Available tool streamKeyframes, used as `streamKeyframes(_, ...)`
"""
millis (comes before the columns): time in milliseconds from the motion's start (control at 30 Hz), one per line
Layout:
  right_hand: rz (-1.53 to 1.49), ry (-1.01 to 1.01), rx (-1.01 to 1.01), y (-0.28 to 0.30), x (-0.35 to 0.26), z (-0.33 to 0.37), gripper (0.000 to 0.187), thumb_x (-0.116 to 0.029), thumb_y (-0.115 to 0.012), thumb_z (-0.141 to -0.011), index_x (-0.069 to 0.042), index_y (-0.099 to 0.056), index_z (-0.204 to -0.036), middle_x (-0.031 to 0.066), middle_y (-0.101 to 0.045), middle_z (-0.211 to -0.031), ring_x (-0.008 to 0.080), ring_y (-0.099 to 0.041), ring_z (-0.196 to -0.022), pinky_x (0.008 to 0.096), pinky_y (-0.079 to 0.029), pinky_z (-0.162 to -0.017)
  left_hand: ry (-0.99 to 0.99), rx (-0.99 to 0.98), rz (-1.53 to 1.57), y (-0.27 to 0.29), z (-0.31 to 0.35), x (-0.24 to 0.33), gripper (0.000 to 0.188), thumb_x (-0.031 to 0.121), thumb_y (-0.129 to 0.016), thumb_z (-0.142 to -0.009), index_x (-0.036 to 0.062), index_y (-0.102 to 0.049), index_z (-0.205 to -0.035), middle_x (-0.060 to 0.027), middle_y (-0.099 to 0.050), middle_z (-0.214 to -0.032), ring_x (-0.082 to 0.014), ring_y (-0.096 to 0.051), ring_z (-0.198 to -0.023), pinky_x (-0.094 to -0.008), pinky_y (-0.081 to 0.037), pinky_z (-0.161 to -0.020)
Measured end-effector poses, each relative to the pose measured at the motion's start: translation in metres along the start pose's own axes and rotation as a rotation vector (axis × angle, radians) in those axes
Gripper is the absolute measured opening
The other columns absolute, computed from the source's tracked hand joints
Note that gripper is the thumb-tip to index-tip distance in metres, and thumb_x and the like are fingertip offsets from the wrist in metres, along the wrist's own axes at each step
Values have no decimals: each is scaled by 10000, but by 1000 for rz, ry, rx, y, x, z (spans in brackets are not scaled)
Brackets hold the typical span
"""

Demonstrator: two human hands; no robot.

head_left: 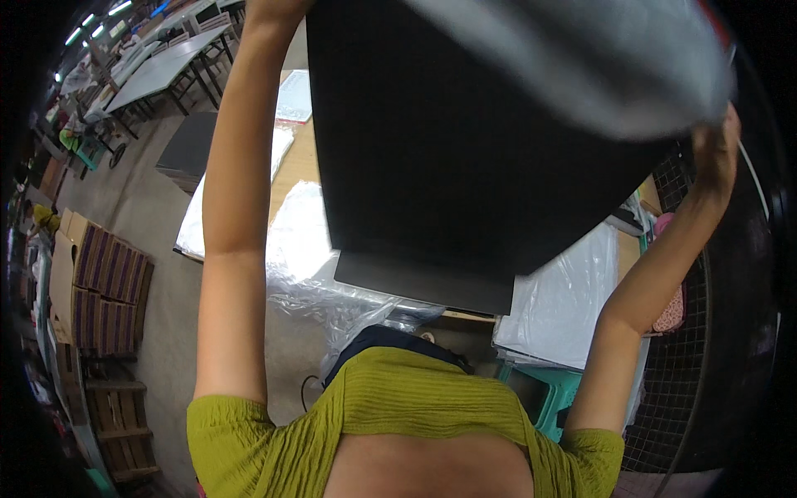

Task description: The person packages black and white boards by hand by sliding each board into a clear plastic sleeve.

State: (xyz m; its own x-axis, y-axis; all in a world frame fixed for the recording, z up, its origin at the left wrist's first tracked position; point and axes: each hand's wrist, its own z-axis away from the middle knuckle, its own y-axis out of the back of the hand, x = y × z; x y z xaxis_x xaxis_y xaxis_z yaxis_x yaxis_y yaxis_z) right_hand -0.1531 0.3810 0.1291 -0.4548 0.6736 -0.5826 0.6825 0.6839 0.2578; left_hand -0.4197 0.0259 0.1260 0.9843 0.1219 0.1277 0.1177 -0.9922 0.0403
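Raised before me is a large black panel [448, 158], flat and straight-edged, filling the middle of the head view. Over its upper right part lies a translucent plastic sleeve [614, 58], smeared by motion. My right hand [716, 153] is closed at the lower right corner of the plastic sleeve. High at the panel's upper left edge is my left hand [278, 10]; its fingers are cut off by the frame, so their grip is hidden. Beneath the panel, a dark grey board [423, 278] rests at the table's near edge.
Clear plastic wrap [303, 241] drapes over the wooden table [296, 162]. To the right lies a stack of plastic-covered white sheets [560, 303], above a green stool [556, 394]. Stacked cartons [108, 286], a wooden pallet [123, 432] and dark boards [189, 145] stand at left.
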Motion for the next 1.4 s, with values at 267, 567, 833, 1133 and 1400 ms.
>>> streamKeyframes(267, 781, -354, 23, -112, 201, 107, 231, -135, -509, -860, -14, -662, -983, 260, -637, -884, 407, -632, -838, 465, -476, -727, 517, -517, -359, -41, 230, -134, 246, 171, -512, -832, 11, -635, -972, -254, -635, -928, -442, -601, -875, -512, -461, -779)
streamKeyframes(567, 467, -760, -300, -152, 103, 341, 599, 102, -376, -700, -68, -600, -1229, 247, -618, -1106, 354, -643, -978, 346, -481, -819, 941, -1108, -536, 132, 413, -19, 362, 72, -538, -761, 59, -613, -1115, -257, -640, -806, -431, -627, -800, -504, -484, -736)
streamKeyframes(833, 488, -990, -179, -139, -28, 382, 456, 66, -412, -809, -62, -644, -1180, 249, -670, -985, 225, -647, -597, 305, -521, -645, 1434, -1068, -177, 197, 340, 73, 668, -84, -480, -730, 138, -483, -1360, -237, -622, -869, -370, -609, -688, -408, -497, -702)
streamKeyframes(1133, 403, -1079, 353, 22, 56, 470, 318, 39, -385, -870, 46, -663, -1023, 148, -694, -945, 84, -476, -418, 241, -451, -420, 766, -1465, 619, 44, 379, 118, 679, 120, -649, -825, 46, -344, -1426, -203, -563, -963, -333, -600, -816, -403, -486, -763)
streamKeyframes(1400, 679, -1178, 376, 237, 93, 556, 380, 70, -370, -801, 12, -706, -969, 145, -693, -864, 97, -443, -369, 256, -441, -398, 459, -1729, 1140, -121, 445, 262, 952, 259, -703, -818, -85, -81, -1451, -252, -450, -1266, -353, -556, -1052, -368, -459, -916)
